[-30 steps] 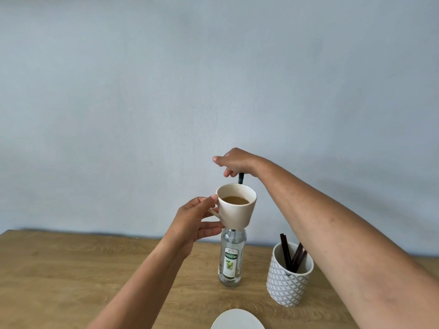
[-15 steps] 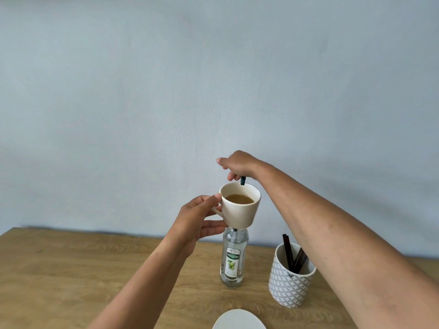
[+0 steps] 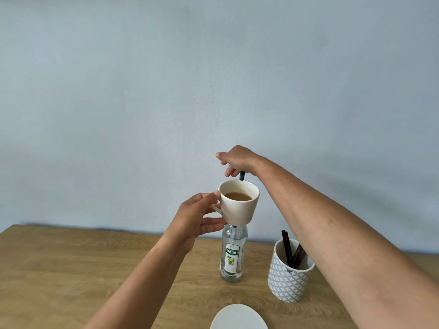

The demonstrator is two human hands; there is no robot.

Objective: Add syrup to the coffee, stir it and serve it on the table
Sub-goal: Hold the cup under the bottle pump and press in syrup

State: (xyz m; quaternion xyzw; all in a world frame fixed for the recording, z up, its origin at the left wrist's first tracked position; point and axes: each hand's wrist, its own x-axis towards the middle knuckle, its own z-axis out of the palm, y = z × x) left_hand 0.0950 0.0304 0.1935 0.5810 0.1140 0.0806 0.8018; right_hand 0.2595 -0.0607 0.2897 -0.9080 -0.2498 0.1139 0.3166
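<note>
My left hand (image 3: 197, 217) holds a cream cup (image 3: 240, 211) by its handle, lifted above the wooden table (image 3: 71, 269). Light brown coffee (image 3: 237, 196) fills part of the cup. Directly behind and below the cup stands a clear syrup bottle (image 3: 233, 255) with a green and white label. The cup hides the bottle's neck. My right hand (image 3: 237, 160) sits closed over the bottle's dark pump head (image 3: 242, 175), whose nozzle points down just over the cup's far rim. No syrup stream is visible.
A white and grey patterned holder (image 3: 288, 281) with several dark stir sticks (image 3: 287, 250) stands right of the bottle, under my right forearm. A white saucer (image 3: 238, 318) lies at the near edge of the view. A pale blue wall rises behind the table.
The view has shifted slightly. Both hands, the cup and the bottle keep the same places relative to each other.
</note>
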